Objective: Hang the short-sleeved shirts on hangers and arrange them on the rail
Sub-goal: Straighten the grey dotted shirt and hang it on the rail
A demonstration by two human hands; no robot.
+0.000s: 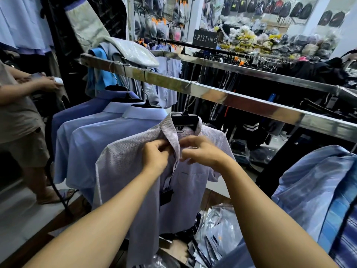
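Observation:
A pale checked short-sleeved shirt (pixel 123 171) hangs on a black hanger (pixel 185 120) whose hook sits over the shiny metal rail (pixel 241 101). My left hand (pixel 156 155) pinches the left side of the shirt's front just below the collar. My right hand (pixel 201 149) pinches the right side at the same spot, fingertips nearly meeting the left hand's. A black tag (pixel 167 196) dangles inside the open front. Three light blue shirts (pixel 87 132) hang on hangers to the left on the same rail.
A person (pixel 21 117) stands at the left. A blue striped shirt (pixel 318 190) hangs at the right. Plastic bags (pixel 218 231) lie heaped on the floor below. A second rail (pixel 251 71) with dark clothes runs behind, and grey cloth (pixel 133 51) lies draped over the rail's far end.

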